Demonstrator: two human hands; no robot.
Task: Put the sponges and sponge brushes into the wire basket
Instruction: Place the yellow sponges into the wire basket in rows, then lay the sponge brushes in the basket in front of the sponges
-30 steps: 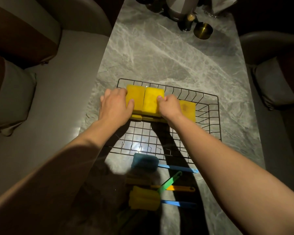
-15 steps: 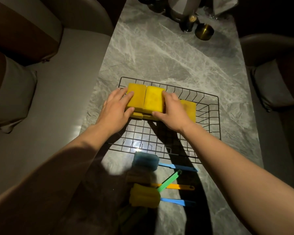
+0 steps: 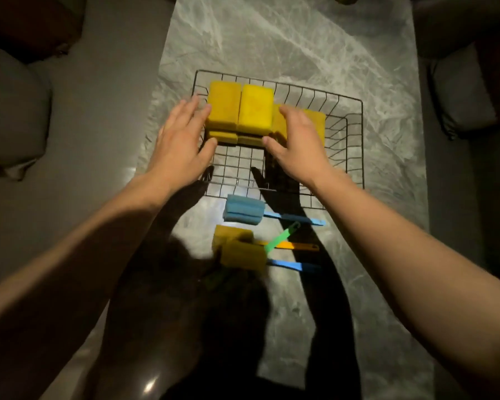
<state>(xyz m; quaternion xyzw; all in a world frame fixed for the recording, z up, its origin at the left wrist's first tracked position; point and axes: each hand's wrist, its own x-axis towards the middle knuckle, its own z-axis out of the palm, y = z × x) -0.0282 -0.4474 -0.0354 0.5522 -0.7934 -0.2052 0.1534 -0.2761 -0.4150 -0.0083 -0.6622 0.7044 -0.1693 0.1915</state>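
**benchwarmer_k:** Since half a second ago both hands have come off the stack. The left hand (image 3: pixel 182 145) was flat against the left yellow sponge (image 3: pixel 224 108) and the right hand (image 3: pixel 296 145) was pressing the one next to it (image 3: pixel 256 109). Now both are spread, fingers apart, holding nothing, pulled back a touch toward the person. The left fingertips look just beside the sponge's edge, but I can't tell if they touch.

**sudsy_ray:** So the sponges are done? I count two on top, at least two more edges poking out under them, and another yellow one (image 3: pixel 315 122) partly behind the right hand. All sit in the far left part of the wire basket (image 3: pixel 355 145).

**benchwarmer_k:** Looks done to me, that was just tidying. What's left is the sponge brushes, all on the marble table (image 3: pixel 272 39) just this side of the basket's near rim. The blue-headed brush (image 3: pixel 244 213) is closest, then two yellow-headed ones (image 3: pixel 243 254) overlapping, plus a green handle (image 3: pixel 282 237) sticking up across them.

**sudsy_ray:** Whose head does the green one belong to?

**benchwarmer_k:** Can't tell, it runs into the shadow. My guess is the next move is reaching back for the blue one. The near half of the basket is bare wire, so there's room.
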